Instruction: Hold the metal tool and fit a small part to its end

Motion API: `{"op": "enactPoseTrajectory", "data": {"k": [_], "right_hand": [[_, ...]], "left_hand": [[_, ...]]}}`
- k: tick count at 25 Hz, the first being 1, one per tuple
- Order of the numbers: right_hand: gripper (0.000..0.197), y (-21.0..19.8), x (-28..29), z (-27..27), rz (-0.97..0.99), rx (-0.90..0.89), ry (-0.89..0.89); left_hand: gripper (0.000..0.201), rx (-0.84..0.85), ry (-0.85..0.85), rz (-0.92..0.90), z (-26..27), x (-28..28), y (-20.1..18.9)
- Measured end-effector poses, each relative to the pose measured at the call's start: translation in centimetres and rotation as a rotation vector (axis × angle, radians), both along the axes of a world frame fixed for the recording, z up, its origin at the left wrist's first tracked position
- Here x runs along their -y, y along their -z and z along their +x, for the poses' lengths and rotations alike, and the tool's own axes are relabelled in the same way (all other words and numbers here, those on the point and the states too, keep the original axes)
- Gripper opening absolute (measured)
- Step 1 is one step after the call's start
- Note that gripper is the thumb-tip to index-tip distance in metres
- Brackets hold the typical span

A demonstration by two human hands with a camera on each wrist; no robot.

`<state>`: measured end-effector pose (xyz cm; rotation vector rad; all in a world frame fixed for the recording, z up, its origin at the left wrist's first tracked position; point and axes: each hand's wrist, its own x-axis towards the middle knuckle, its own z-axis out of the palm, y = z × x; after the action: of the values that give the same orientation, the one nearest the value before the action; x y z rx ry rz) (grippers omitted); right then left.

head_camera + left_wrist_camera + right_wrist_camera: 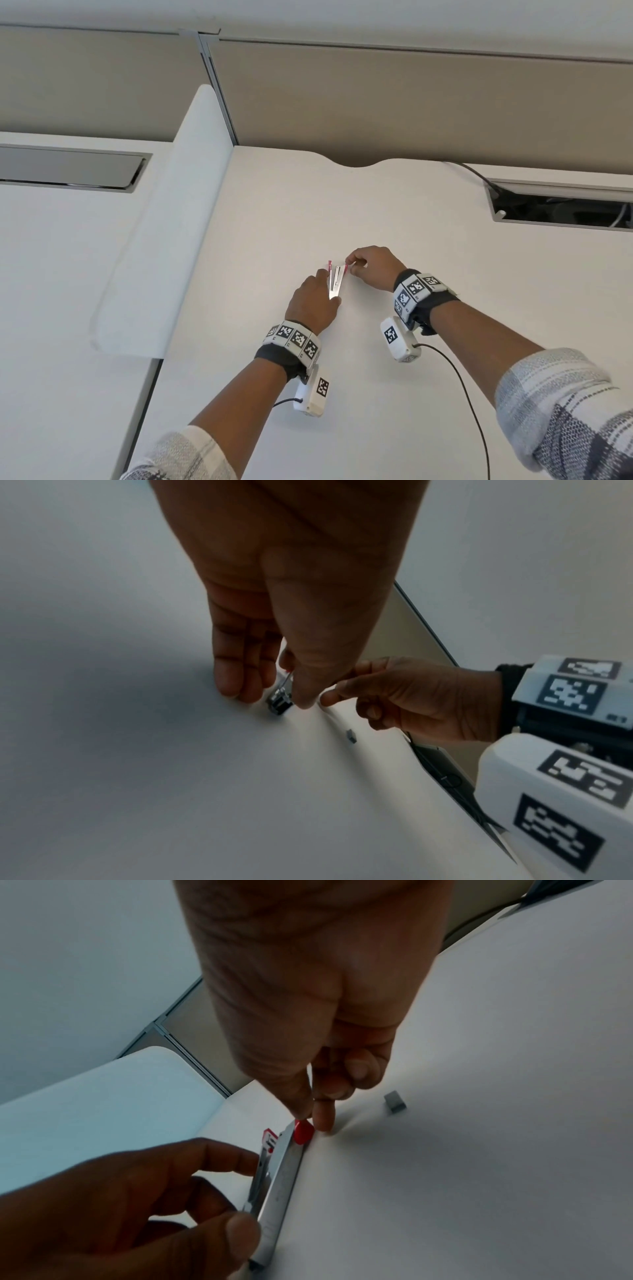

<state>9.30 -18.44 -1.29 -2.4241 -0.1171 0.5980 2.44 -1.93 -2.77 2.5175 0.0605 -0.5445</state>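
Stapler (335, 282), apparently opened, held by both hands on white desk (376, 212).

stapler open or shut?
Open. In the head view the stapler splays into a V on the desk; left hand grips the hinge end, right hand pinches the red tip.

The stapler (335, 281) is lying on the tabletop (376, 212) between both hands, a staple block (395, 1101) sitting just right of it.
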Motion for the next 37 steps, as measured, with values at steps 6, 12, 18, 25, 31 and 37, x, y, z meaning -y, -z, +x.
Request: {"op": "enactPoseTrajectory", "data": {"k": [6,12,18,25,31,37], "right_hand": [[0.022,0.5,-0.6,-1.3,0.074,-0.012,0.063],[0.015,-0.2,-0.5,-3.2,0.159,-0.102,0.113],[0.014,-0.7,0.6,-6.7,0.3,-0.171,0.268],[0.009,-3.3,0.7,-10.1,0.39,-0.041,0.384],[0.016,-6.2,0.6,-12.4,0.539,0.11,0.41],[0.016,-7.9,0.4,-15.2,0.542,0.197,0.197]], "left_hand": [[0.04,0.033,-0.007,0.109,-0.2,0.9,-0.6],[0.032,-0.042,-0.021,0.134,-1.3,1.1,-1.4],[0.027,-0.017,0.007,0.122,-4.6,0.9,-2.8],[0.017,0.162,-0.004,0.043,-7.5,1.1,-5.1],[0.022,0.292,-0.137,-0.194,-9.8,0.8,-6.3],[0.024,0.237,-0.128,-0.574,-9.9,-1.1,-7.9]]}}
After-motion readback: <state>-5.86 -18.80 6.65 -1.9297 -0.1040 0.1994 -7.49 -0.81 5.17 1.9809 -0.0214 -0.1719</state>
